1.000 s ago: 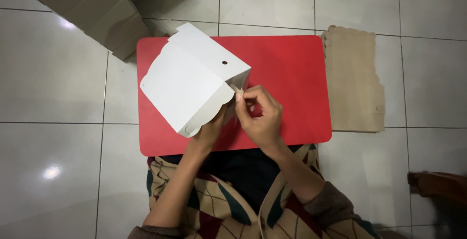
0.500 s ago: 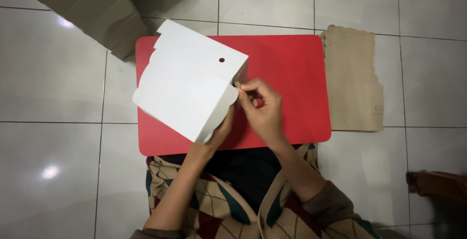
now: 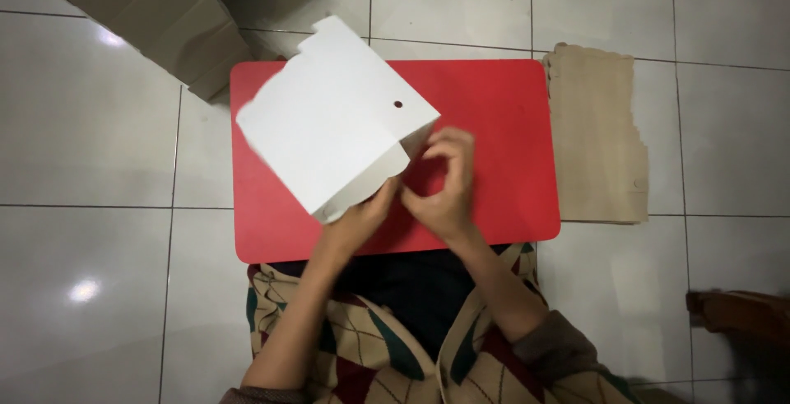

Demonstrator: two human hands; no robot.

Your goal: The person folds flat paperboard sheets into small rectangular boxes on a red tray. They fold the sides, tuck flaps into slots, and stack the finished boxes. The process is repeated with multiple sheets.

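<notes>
A white cardboard box blank (image 3: 333, 120), partly folded and with a small round hole near its right edge, is held tilted above a red low table (image 3: 494, 108). My left hand (image 3: 362, 219) grips the blank's lower edge from underneath. Just right of the blank's open side, my right hand (image 3: 444, 182) has its fingers curled, with the fingertips close to the folded flap. Whether those fingers pinch the flap is unclear.
A stack of brown flat cardboard (image 3: 597, 136) lies on the tiled floor right of the table. Folded brown cartons (image 3: 164, 17) sit at the upper left. A dark brown object (image 3: 741, 313) is at the lower right edge. My patterned clothing fills the bottom.
The white blank has been raised and swung so its broad face turns toward the camera. My right hand has slipped off its right edge and now sits beside it.
</notes>
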